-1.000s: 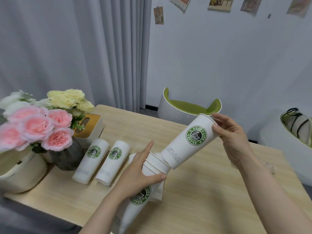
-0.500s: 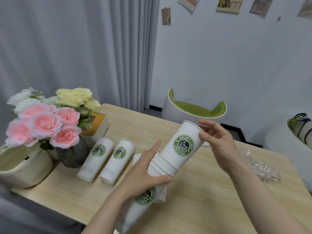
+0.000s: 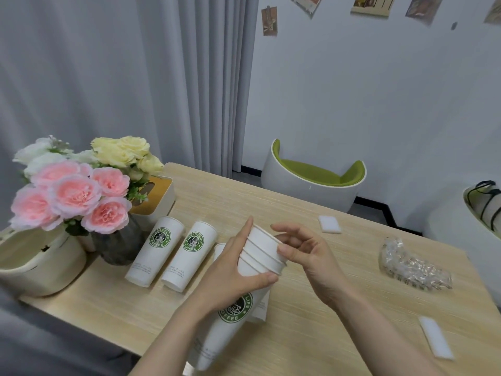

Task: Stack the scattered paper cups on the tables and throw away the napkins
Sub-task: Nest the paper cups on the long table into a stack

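My left hand (image 3: pixel 233 270) grips a tilted stack of white paper cups (image 3: pixel 260 253) with a green coffee logo, its rims pointing up and right. My right hand (image 3: pixel 306 251) is at the stack's open end, fingers loosely curled and touching the top rims. Another cup (image 3: pixel 261 308) lies on the table under the stack, mostly hidden. Two more cups (image 3: pixel 156 251) (image 3: pixel 189 255) lie side by side to the left. A folded white napkin (image 3: pixel 329 224) lies at the far side of the wooden table (image 3: pixel 311 335), and another napkin (image 3: pixel 436 336) near the right edge.
A vase of pink and yellow flowers (image 3: pixel 81 191) and a cream basket (image 3: pixel 40 261) stand at the left. A tissue box (image 3: pixel 157 196) sits behind the cups. Crumpled clear plastic (image 3: pixel 412 264) lies at the right. A white and green chair (image 3: pixel 311 177) stands beyond the table.
My right hand has pushed the cup it held fully down into the stack in my left hand. The camera tilted, bringing both napkins into view.
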{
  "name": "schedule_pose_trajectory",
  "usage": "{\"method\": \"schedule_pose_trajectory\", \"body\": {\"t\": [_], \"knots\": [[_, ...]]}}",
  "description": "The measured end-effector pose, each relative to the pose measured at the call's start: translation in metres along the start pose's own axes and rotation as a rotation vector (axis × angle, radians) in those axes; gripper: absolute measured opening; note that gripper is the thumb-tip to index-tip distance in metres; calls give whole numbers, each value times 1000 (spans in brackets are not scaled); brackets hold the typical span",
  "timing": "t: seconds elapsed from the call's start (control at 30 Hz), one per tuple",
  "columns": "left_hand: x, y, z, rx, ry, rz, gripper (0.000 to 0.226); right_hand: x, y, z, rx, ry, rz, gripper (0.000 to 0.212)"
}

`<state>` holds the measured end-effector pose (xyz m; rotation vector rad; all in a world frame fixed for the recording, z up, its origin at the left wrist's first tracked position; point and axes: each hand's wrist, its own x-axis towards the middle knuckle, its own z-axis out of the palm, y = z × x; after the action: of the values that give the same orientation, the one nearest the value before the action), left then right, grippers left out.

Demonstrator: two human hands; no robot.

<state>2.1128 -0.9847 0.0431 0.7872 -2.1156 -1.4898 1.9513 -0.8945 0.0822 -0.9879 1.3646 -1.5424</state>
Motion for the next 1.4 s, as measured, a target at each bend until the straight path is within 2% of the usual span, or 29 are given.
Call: {"method": "schedule_pose_trajectory", "body": {"t": [0.17, 0.3, 0.43, 0.57, 0.97, 1.03, 1.2, 1.4], "knots": [[-3, -5, -3, -54, -7, -12, 111, -5, 9, 12, 18, -38, 33, 33], [-8, -7, -4, -99, 17, -22, 103, -6, 9, 13, 15, -86, 39, 35], [-13, -13, -13, -70, 131, -42, 101, 6, 15, -4, -50, 17, 41, 29], [-20, -20, -25, -57, 213, -66, 102, 26, 47, -32, -269, 87, 84, 31], [-51, -34, -40, -83, 298, -144, 103, 88, 137, -43, -763, -92, 272, 36], [-55, -36, -43, -89, 304, -146, 102, 86, 126, -37, -794, -91, 304, 35], [-61, -37, -45, -92, 325, -156, 104, 84, 132, -49, -766, -56, 320, 37], [-55, -39, -39, -71, 293, -163, 104, 76, 101, -65, -528, -53, 319, 33]]}}
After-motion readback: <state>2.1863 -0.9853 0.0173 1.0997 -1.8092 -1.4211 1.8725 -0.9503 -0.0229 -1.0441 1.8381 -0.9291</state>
